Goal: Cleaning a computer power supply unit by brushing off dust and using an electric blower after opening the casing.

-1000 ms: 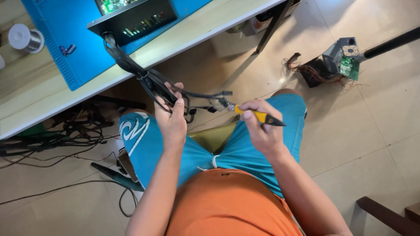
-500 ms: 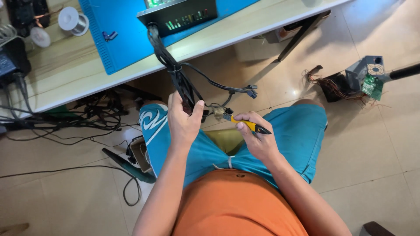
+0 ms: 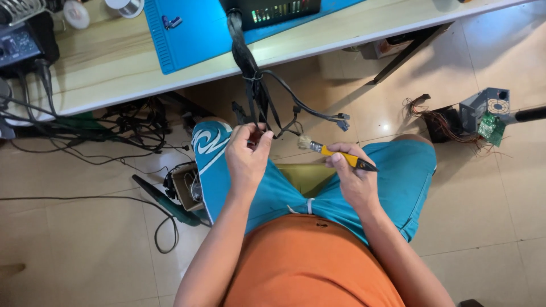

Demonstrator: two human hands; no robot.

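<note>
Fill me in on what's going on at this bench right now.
A seated person in teal shorts holds a bundle of black cables in the left hand. The cables hang from a black box-shaped unit on the blue mat on the wooden table. The right hand grips a small yellow-handled brush, its bristles pointing toward the cables' connectors.

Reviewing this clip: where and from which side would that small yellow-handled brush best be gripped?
Grip the brush on its yellow handle, mid-length, coming from the near, lap side, as the right hand does. It lies nearly level, with the pale bristles pointing toward the cable bundle pinched by the left hand and the dark tail end pointing away, so the middle probably gives the best control.
</note>
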